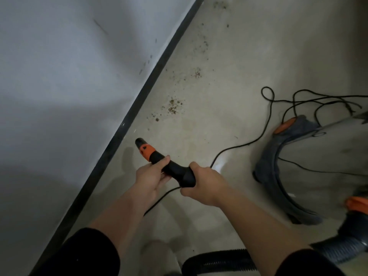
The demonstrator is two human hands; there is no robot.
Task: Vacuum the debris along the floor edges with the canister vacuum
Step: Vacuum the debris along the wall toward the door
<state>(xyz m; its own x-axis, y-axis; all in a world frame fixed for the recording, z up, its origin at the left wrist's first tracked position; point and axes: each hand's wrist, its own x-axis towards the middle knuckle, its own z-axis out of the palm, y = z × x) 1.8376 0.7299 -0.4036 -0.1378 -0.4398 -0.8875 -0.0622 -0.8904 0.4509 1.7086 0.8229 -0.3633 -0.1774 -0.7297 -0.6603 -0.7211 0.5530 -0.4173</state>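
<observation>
You had a single wide-angle view, worn on your head, and it looked forward and steeply down. It sat close above your left hand (pixel 151 177) and right hand (pixel 205 186) on the hose handle (pixel 176 170); the wall (pixel 59 76) filled its left, the floor (pixel 229 66) its right.

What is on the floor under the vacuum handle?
A black power cord crosses the pale floor beneath the handle, which both the left hand and right hand grip. Its stretch directly below the hands is covered by them.
</observation>
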